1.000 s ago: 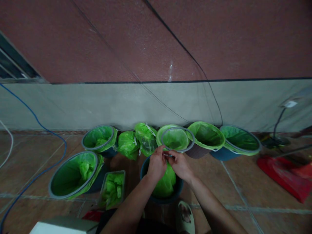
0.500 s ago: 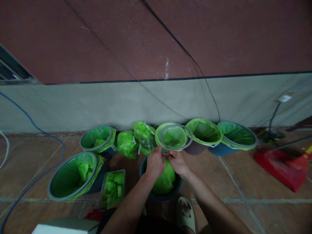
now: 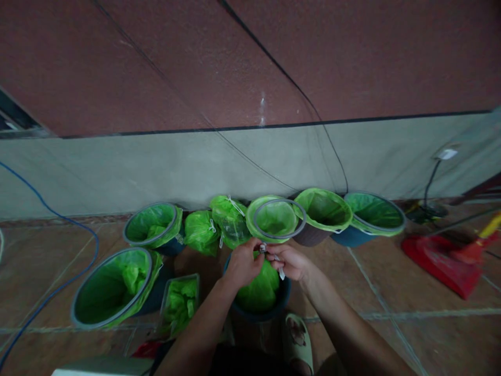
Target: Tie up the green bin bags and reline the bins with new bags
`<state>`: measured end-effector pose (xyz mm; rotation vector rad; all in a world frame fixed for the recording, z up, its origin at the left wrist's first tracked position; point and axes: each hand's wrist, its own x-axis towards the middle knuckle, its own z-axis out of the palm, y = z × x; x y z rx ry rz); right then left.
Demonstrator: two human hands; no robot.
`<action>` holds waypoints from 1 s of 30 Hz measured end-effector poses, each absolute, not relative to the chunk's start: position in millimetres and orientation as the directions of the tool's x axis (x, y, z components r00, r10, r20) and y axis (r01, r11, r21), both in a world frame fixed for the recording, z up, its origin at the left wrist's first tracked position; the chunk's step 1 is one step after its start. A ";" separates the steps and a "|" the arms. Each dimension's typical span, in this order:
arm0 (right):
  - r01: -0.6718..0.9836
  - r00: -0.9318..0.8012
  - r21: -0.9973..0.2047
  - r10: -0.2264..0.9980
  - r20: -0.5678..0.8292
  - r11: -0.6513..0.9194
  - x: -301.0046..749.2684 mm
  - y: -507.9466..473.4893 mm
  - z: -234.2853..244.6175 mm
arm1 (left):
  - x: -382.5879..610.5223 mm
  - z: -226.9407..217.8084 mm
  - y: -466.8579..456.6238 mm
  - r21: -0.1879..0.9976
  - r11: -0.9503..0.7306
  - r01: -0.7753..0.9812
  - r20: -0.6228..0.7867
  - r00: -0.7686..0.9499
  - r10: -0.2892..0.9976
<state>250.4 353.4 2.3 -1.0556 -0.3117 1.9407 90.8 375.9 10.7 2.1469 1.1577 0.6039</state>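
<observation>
A blue bin (image 3: 282,300) stands on the floor just in front of me with a full green bag (image 3: 256,292) inside. Both my hands meet over the bag's top. My left hand (image 3: 243,263) is closed in a pinch on the white drawstring (image 3: 270,256) of the bag. My right hand (image 3: 290,262) is closed on the same string, and a short white end hangs below its fingers.
Several bins lined with green bags (image 3: 277,222) stand along the wall, with two tied green bags (image 3: 203,232) between them. A big lined bin (image 3: 111,287) and a rectangular one (image 3: 180,303) stand at left. A blue cable (image 3: 55,290) crosses the floor; a red dustpan (image 3: 442,258) lies right.
The view has shifted a little to the left and down. My hands stay together over the bag, and the white string end now shows below my right hand.
</observation>
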 end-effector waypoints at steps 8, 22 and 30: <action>-0.627 -0.230 -0.551 0.806 -0.545 -0.551 246.8 351.8 5.7 | 97.1 10.2 376.2 0.639 -0.302 0.708 0.037 0.364 0.931; -0.354 0.103 -0.835 0.870 -0.482 -0.421 241.1 346.3 1.5 | 91.6 3.4 386.4 0.562 -0.198 0.803 -0.054 0.275 0.960; -0.075 0.357 -0.896 0.827 -0.433 -0.437 267.7 358.0 -6.0 | 80.9 -1.7 386.6 0.300 -0.228 0.926 -0.144 0.280 0.949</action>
